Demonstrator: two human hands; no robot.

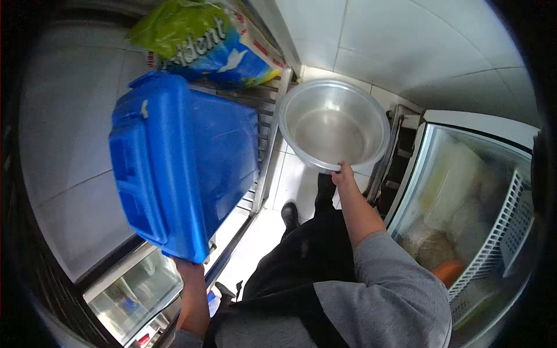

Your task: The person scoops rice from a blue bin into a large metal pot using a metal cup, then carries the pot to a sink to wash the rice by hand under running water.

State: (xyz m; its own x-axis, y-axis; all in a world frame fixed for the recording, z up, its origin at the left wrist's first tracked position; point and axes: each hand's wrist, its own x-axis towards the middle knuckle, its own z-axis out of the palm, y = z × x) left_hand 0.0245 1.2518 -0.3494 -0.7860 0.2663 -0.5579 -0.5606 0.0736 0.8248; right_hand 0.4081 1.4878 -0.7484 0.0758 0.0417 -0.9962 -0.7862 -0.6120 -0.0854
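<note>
One-handed on the basin!

The metal basin [328, 130] sits beside the rack [272, 139], my right hand [344, 172] clamped on its near rim; a slipping pinch could tip it. Mouth up, round (no long axis, folks). Blue bin [223, 151]: lid upward, length running toward me; left hand [188, 268] at its near end, grip hidden.

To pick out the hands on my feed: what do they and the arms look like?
The left hand and right hand look ungloved, the wrists without watch or band. A grey sleeve ends near the right elbow.
</note>
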